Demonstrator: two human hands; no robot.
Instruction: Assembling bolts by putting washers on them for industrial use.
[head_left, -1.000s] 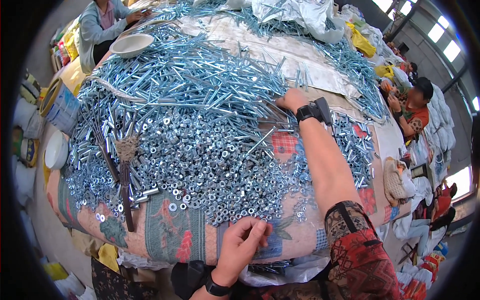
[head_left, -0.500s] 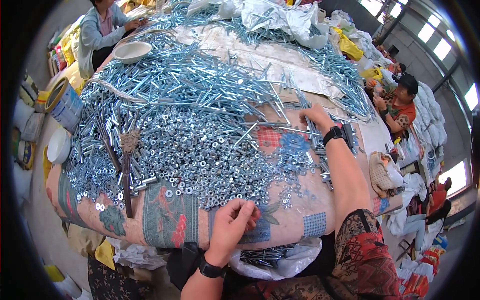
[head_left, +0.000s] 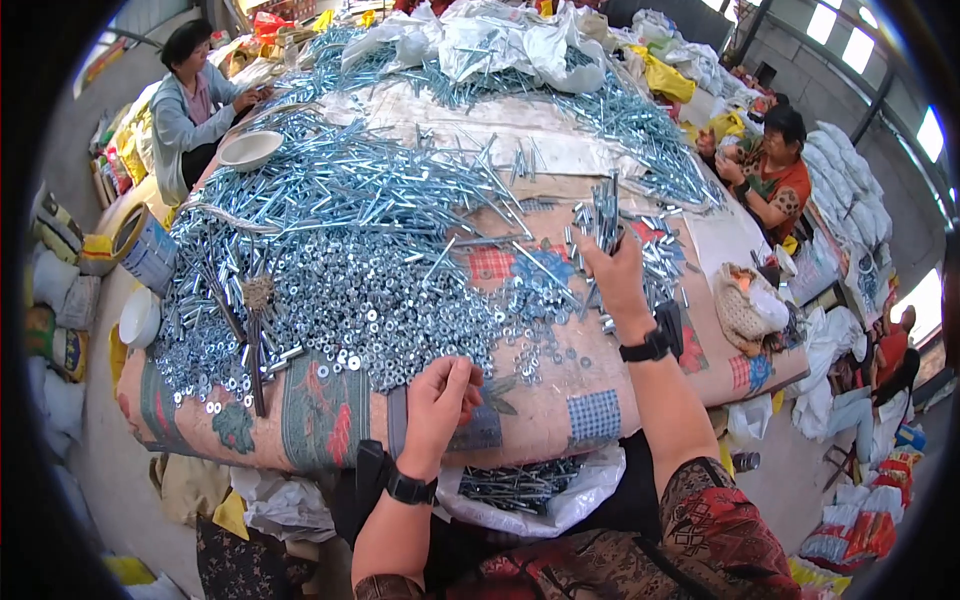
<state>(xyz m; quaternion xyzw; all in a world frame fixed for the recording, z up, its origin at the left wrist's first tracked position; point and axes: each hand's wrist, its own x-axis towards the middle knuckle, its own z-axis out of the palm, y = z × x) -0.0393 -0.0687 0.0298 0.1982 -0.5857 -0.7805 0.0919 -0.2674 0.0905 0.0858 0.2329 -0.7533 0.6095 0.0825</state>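
My right hand [head_left: 612,275] is closed round a bundle of shiny metal rods [head_left: 606,212] that point up out of the grip, over the right part of the padded table. Short metal tubes [head_left: 660,262] lie just to the right of it. My left hand [head_left: 443,398] hangs by the table's near edge, thumb and fingers pressed together; what they hold, if anything, is hidden. Beyond it spreads a heap of small nuts and washers [head_left: 380,310]. A large pile of long metal rods [head_left: 370,190] covers the table's far left.
A white bowl [head_left: 250,150] sits on the pile's far left. Dark strips bound with twine [head_left: 258,292] lie across the nuts. Below the near edge, a white plastic bag [head_left: 590,495] holds rods. One person [head_left: 190,120] sits at the far left, another [head_left: 775,185] at the far right.
My right hand now holds the rods as an upright bundle; before, it was reaching among rods on the table. My left hand stays closed near the edge. The whole view has shifted slightly.
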